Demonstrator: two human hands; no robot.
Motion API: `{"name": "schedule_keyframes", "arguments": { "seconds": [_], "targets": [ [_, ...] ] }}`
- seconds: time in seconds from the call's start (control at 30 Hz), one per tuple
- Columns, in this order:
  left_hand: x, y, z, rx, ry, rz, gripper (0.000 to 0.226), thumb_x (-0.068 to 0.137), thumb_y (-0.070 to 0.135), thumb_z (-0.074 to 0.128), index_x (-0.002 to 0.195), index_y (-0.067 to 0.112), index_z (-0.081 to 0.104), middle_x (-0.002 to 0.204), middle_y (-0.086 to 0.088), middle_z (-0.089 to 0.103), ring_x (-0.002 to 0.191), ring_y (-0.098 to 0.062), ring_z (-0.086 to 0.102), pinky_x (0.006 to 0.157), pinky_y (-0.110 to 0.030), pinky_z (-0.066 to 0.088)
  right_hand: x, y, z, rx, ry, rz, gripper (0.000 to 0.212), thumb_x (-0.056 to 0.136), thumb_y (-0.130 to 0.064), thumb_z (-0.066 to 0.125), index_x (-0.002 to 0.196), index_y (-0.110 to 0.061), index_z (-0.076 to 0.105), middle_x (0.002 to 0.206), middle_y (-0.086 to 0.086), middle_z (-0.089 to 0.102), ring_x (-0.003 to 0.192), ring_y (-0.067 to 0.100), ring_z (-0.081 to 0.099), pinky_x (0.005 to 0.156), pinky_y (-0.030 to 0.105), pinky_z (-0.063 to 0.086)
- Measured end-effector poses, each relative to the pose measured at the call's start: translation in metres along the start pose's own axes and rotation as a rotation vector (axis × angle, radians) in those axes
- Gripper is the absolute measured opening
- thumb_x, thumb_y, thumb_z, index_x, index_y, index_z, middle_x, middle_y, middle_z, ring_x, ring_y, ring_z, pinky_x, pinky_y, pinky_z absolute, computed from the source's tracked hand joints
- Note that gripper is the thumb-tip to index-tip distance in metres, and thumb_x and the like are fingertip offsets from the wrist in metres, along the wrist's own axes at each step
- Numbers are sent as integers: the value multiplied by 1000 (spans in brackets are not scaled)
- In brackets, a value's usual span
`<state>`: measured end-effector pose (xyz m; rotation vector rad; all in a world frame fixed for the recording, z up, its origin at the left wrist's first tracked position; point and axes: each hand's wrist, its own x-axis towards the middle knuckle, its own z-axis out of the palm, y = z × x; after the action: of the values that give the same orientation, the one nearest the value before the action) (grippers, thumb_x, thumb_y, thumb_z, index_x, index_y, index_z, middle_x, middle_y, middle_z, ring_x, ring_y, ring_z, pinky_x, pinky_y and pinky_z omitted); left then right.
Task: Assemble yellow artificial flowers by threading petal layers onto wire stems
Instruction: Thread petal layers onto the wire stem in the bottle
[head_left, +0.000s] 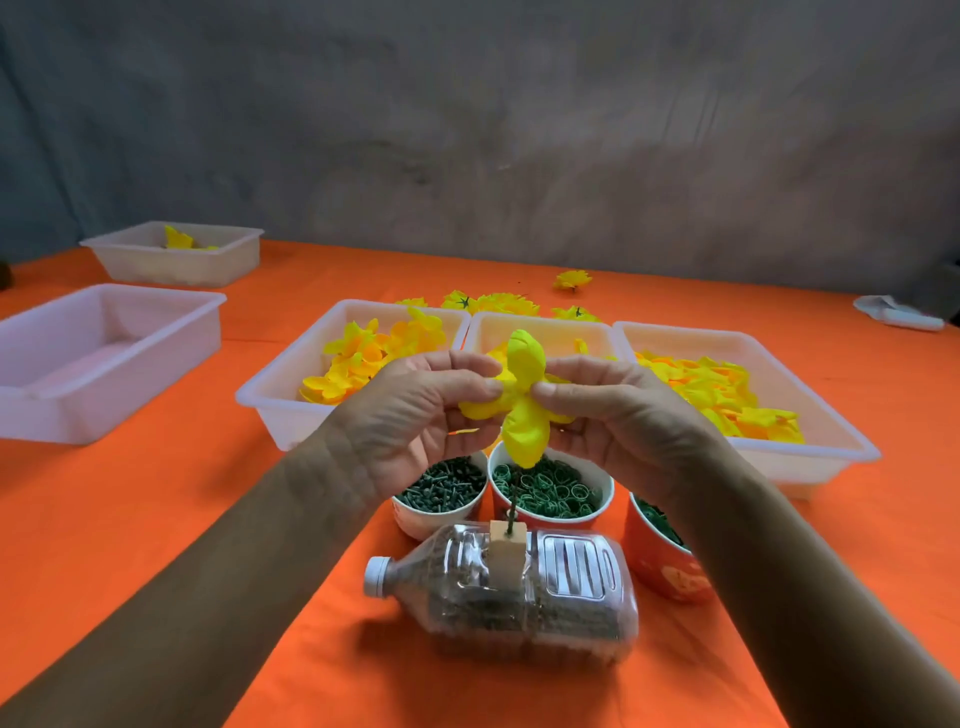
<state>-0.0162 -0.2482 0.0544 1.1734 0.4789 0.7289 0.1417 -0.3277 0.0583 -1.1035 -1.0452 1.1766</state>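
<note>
The surface (675, 280) before me wears a bright orange cloth and runs back to a wrinkled grey fabric backdrop (467, 130). Above the paper cup of green wire rings (550, 491), my left hand (415, 410) and right hand (618, 415) both pinch a yellow fabric petal layer (522, 402) — thumbs and fingers gripping its side lobes. Its longest lobes run up and down, one pointing at the backdrop, the other hanging toward the cup — behind it sit white plastic trays of yellow petals (727, 384).

both hands, left hand (415, 410) and right hand (613, 410), pinch a yellow petal layer (522, 402) above cups.
</note>
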Motion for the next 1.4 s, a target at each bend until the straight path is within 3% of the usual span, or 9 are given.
{"name": "schedule_keyframes", "arguments": {
  "seconds": [0.2, 0.33, 0.47, 0.63, 0.77, 0.87, 1.0, 1.23, 1.4],
  "targets": [
    [-6, 2, 0, 83, -25, -35, 15, 77, 2, 60, 78, 16, 64, 69, -3, 67, 58, -14, 64, 62, -30, 56, -7, -2, 1, 25, -22, 96, 24, 52, -16, 74, 75, -18, 77, 82, 5, 70, 72, 16, 64, 72, 29, 50],
    [-12, 8, 5, 207, -44, 18, 23, 53, 27, 75, 71, 18, 65, 67, 0, 69, 57, -13, 65, 53, -23, 55, -8, -9, 6, -21, 25, 108, 30, 50, -14, 72, 80, -12, 72, 69, 3, 68, 56, 10, 63, 57, 22, 52],
    [-10, 14, 8, 250, -27, -16, 12, 58, 23, 73, 63, 16, 66, 61, 0, 66, 52, -13, 62, 54, -23, 53, -5, -19, 11, -42, 83, 126, 35, 48, -13, 71, 83, -13, 69, 68, 4, 65, 51, 10, 59, 48, 18, 48],
    [-11, 11, 8, 191, 20, -185, 7, 81, 14, 64, 74, 15, 61, 54, 2, 63, 46, -11, 61, 48, -21, 53, -7, -20, 10, -7, 67, 243, 32, 52, -18, 68, 84, -16, 65, 66, 0, 68, 52, 10, 60, 50, 16, 48],
    [-19, 0, 7, 171, -14, -264, 15, 70, 18, 67, 83, 13, 61, 56, 0, 65, 47, -10, 61, 45, -20, 49, -13, -14, 8, -44, 33, 248, 33, 57, -12, 68, 90, -10, 66, 70, 5, 71, 53, 14, 67, 48, 21, 53],
    [-22, 0, 8, 203, -19, -221, 33, 53, 28, 72, 81, 15, 63, 59, 0, 66, 48, -9, 61, 45, -20, 49, -14, -16, 9, -108, -1, 223, 29, 63, -5, 70, 92, -10, 66, 69, 6, 71, 54, 16, 67, 46, 20, 51],
    [-20, 8, 12, 195, 25, -159, 16, 59, 22, 73, 71, 16, 63, 54, 0, 62, 45, -10, 58, 44, -21, 49, -11, -23, 12, -151, 37, 182, 20, 74, 1, 68, 91, -10, 67, 67, 5, 70, 54, 14, 65, 48, 20, 51],
    [-18, 8, 19, 129, 184, -78, 17, 82, 13, 67, 69, 17, 58, 50, 3, 61, 43, -12, 58, 44, -19, 49, -15, -25, 16, -108, 58, 158, 42, 53, -26, 75, 92, -13, 68, 71, 3, 69, 55, 10, 63, 51, 20, 50],
    [-22, 1, 23, 128, 207, -89, 6, 83, 12, 64, 78, 13, 60, 50, 2, 60, 41, -12, 57, 42, -20, 47, -18, -19, 17, -96, 136, 118, 34, 67, -4, 73, 99, -10, 65, 71, 4, 72, 59, 13, 68, 64, 28, 56]
  ]
}}
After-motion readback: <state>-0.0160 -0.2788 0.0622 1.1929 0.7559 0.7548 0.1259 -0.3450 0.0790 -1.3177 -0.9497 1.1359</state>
